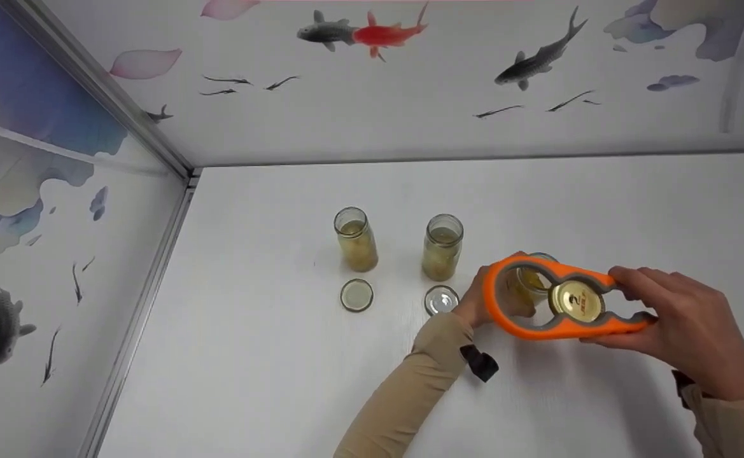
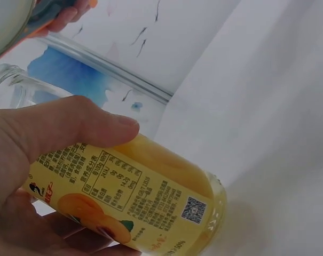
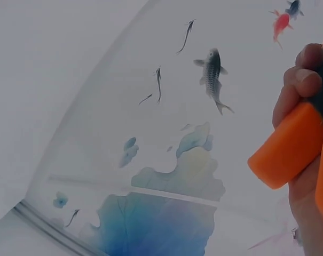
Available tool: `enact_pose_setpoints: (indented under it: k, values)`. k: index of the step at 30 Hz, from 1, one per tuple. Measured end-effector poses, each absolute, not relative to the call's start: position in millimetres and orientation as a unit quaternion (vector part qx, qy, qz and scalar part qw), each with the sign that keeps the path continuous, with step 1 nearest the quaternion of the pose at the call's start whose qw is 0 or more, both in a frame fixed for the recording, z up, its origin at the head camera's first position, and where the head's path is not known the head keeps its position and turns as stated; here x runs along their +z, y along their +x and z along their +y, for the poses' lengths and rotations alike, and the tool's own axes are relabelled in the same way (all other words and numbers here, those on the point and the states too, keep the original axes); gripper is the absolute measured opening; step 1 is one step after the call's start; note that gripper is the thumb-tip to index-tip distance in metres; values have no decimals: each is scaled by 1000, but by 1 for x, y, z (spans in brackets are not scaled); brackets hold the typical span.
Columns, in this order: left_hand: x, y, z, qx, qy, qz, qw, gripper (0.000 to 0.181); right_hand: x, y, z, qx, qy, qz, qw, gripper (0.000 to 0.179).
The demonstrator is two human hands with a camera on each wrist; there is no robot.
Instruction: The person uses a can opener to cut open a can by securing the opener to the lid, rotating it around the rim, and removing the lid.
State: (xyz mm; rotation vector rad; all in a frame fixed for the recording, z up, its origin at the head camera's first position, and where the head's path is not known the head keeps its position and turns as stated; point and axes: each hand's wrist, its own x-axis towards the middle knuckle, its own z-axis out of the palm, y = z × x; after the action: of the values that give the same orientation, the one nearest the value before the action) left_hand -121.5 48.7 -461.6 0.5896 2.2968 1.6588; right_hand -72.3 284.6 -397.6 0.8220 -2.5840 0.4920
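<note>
My left hand (image 1: 475, 301) grips a glass jar of yellow fruit (image 2: 134, 197), its thumb across the printed label in the left wrist view. The mouth of this jar is uncovered. My right hand (image 1: 696, 321) holds an orange and grey jar opener (image 1: 540, 333) by its handle ends. A gold lid (image 1: 576, 301) sits between the opener's inner curves, apart from the jar. From the head, the opener's large loop overlaps the jar and left fingers, hiding part of both. Only the orange handle (image 3: 286, 146) and curled fingers (image 3: 289, 101) show in the right wrist view.
Two uncovered jars, one at left (image 1: 357, 245) and one in the middle (image 1: 442, 254), stand on the white table (image 1: 251, 356). A loose lid (image 1: 356, 295) lies before the left one, another lid (image 1: 440, 299) before the middle one. Printed walls (image 1: 410, 121) border the table's back and left.
</note>
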Motion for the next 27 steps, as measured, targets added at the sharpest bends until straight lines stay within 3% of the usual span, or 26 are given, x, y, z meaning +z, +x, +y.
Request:
enact_pose_setpoints:
  k: [5,13,23,27]
  values:
    - [-468,-131,52,563,201,793,117,57,-399,-71,287,179,280,-925,184,75]
    - [-481,-149,55,581,131,791,141,58,-402,-69,295,191,257,-929,187,77]
    - [-479,-158,55,590,119,783,160,44,-408,-63,304,195,232,-937,176,74]
    - [-480,-161,59,586,114,786,163,46,-410,-62,306,194,222,-940,171,74]
